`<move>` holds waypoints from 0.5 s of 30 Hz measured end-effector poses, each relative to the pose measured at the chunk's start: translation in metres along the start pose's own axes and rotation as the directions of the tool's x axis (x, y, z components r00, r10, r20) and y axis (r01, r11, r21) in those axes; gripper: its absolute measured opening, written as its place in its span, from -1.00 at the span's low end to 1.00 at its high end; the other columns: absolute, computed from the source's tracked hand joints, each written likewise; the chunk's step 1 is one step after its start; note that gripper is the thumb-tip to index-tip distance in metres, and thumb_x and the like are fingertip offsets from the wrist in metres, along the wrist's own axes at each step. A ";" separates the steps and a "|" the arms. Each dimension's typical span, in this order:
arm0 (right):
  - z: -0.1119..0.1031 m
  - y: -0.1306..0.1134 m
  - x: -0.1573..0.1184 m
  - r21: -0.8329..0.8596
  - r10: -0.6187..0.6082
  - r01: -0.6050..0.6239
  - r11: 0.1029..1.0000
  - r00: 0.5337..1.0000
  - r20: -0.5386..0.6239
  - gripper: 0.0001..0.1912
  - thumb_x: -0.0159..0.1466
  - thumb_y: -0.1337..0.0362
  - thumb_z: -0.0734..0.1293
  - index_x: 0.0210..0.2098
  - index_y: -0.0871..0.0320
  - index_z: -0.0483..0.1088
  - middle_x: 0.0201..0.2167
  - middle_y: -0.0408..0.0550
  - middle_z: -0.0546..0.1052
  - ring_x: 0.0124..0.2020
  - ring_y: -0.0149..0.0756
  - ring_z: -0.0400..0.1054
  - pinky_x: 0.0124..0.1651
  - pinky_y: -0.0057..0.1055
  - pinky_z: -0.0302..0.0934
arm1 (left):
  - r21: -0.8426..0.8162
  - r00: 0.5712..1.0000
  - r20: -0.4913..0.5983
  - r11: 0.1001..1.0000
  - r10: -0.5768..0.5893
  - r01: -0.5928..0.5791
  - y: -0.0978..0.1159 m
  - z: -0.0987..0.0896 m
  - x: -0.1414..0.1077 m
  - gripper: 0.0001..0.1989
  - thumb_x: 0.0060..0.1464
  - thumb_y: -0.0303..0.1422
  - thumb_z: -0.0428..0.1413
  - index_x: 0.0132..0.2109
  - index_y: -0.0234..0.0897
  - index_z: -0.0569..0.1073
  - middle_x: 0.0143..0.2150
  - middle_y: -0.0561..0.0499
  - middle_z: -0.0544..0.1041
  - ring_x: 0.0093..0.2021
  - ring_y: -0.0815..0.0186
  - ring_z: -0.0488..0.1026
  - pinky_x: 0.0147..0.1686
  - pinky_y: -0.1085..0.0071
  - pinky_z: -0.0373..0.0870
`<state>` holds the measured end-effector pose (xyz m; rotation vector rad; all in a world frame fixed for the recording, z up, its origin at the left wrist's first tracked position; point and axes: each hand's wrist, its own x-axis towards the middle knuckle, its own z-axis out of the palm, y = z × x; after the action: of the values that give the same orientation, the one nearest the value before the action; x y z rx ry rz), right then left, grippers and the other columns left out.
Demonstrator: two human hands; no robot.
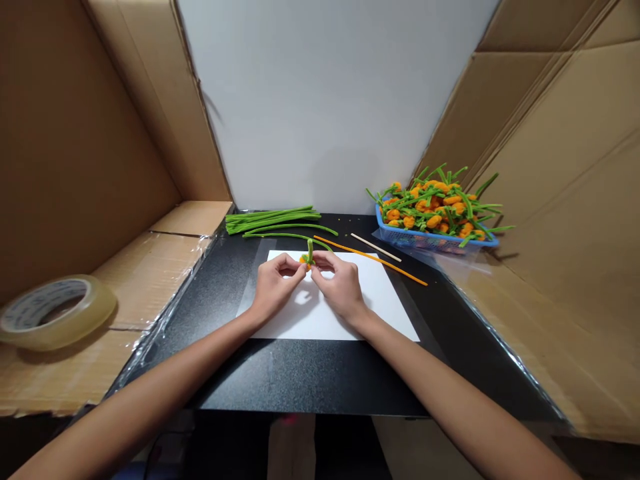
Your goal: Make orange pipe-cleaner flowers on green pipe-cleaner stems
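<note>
Your left hand (277,283) and right hand (343,287) both pinch the small orange-and-green fuzzy piece (307,260), fingertips on either side, green stem up. It's above the far part of the white paper sheet (385,307). Beyond: green fuzzy stems (273,220), an orange fuzzy stem (373,261), a thin pale stick (375,247). Blue plastic basket (415,238) of similar pieces sits far right.
</note>
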<state>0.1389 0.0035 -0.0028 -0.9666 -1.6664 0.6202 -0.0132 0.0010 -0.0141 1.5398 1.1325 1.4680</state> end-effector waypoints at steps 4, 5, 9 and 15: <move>0.000 0.003 -0.001 -0.046 -0.068 0.067 0.997 0.997 -0.022 -0.73 0.22 0.37 0.32 -0.07 0.13 0.43 -0.21 -0.01 0.63 -0.19 -0.22 0.56 -0.06 -0.26 0.45 | -0.007 1.000 -0.014 1.000 0.006 -0.006 -0.001 0.001 0.000 -0.76 0.02 -0.25 0.27 -0.42 -0.33 0.46 -0.43 0.02 0.54 -0.41 0.35 0.50 -0.36 0.49 0.42; 0.000 0.004 -0.001 -0.066 -0.093 0.092 0.994 0.995 -0.023 -0.73 0.22 0.38 0.32 -0.07 0.13 0.42 -0.21 -0.02 0.63 -0.20 -0.23 0.56 -0.07 -0.27 0.46 | -0.004 1.000 -0.019 1.000 0.010 -0.010 -0.001 0.001 0.000 -0.77 0.02 -0.25 0.27 -0.42 -0.33 0.46 -0.43 0.02 0.54 -0.41 0.36 0.50 -0.36 0.49 0.42; -0.001 0.005 -0.002 -0.118 -0.144 0.143 0.983 0.990 -0.005 -0.78 0.25 0.39 0.30 -0.12 0.15 0.46 -0.20 -0.01 0.64 -0.22 -0.24 0.56 -0.06 -0.29 0.45 | 0.025 0.999 -0.013 0.999 0.042 -0.041 -0.001 0.000 0.001 -0.79 0.04 -0.28 0.26 -0.40 -0.33 0.48 -0.41 0.01 0.55 -0.38 0.34 0.52 -0.31 0.48 0.45; -0.002 0.004 0.000 -0.082 -0.115 0.114 0.990 0.993 -0.006 -0.80 0.23 0.42 0.30 -0.20 0.16 0.53 -0.22 -0.01 0.66 -0.23 -0.21 0.57 -0.07 -0.27 0.45 | 0.027 0.998 0.021 0.997 0.067 -0.068 -0.002 0.000 -0.002 -0.81 0.07 -0.27 0.25 -0.34 -0.33 0.52 -0.35 -0.02 0.59 -0.32 0.30 0.56 -0.24 0.43 0.49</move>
<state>0.1418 0.0052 -0.0052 -0.9233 -1.7356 0.4725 -0.0130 0.0005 -0.0170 1.6224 1.1026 1.4840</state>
